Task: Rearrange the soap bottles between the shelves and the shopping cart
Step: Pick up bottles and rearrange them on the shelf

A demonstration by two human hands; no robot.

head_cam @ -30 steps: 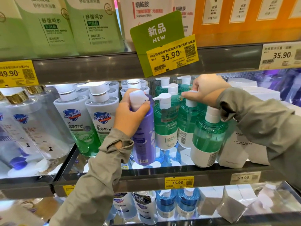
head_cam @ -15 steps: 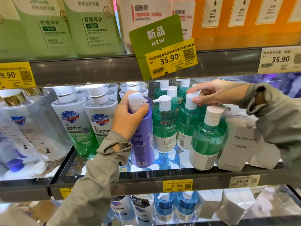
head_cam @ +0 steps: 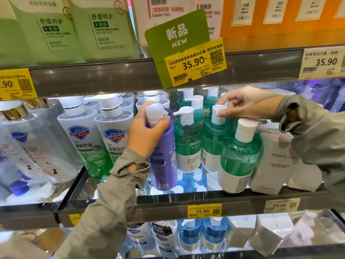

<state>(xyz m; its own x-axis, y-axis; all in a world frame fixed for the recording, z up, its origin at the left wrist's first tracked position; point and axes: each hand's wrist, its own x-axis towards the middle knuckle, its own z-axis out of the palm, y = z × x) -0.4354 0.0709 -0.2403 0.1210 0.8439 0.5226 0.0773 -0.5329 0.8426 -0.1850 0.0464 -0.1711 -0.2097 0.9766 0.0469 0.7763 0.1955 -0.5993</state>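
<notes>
A purple soap bottle [head_cam: 164, 161] with a white pump stands at the front of the middle shelf [head_cam: 186, 202]. My left hand [head_cam: 145, 133] grips it round the neck. To its right stand green pump bottles: one [head_cam: 187, 144] beside the purple bottle, a second [head_cam: 212, 143] behind, a third [head_cam: 239, 157] tilted at the shelf front. My right hand [head_cam: 246, 102] pinches the white pump head of the second green bottle. No shopping cart is in view.
White Safeguard bottles [head_cam: 110, 139] and clear bottles [head_cam: 28, 146] fill the shelf's left part. White boxes [head_cam: 280, 161] stand to the right. Green pouches [head_cam: 100, 28] line the shelf above, where a green "NEW" tag [head_cam: 179, 38] hangs. Blue bottles [head_cam: 201, 238] sit below.
My right hand has drawn back from gripping over the green bottle's pump to pinching its head with the fingertips. My left hand keeps its hold on the purple bottle.
</notes>
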